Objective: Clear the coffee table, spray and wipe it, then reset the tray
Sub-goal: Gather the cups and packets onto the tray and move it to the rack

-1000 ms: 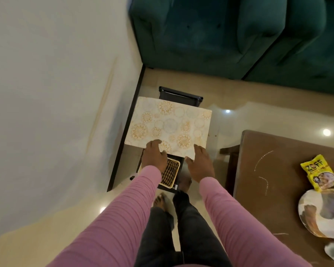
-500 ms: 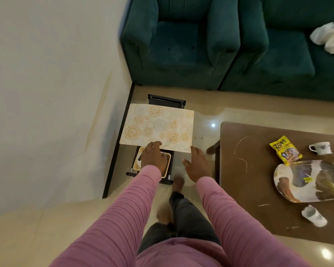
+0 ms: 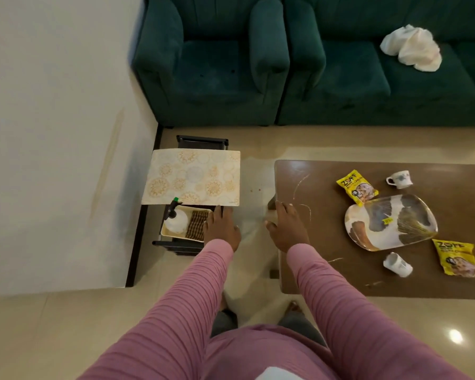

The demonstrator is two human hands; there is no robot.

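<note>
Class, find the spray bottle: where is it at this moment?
In the head view, left of centre, the spray bottle sits in a cream bin below the patterned mat, beside a woven cloth and left of the left hand.

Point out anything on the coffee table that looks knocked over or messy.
One white cup, on the side of the table nearer the person, lies on its side, while the other cup stands upright. Pale streaks mark the coffee table near its left end.

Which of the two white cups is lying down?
The near cup, on the person's side of the tray, lies on its side. The far cup, beyond the tray, stands upright.
</note>
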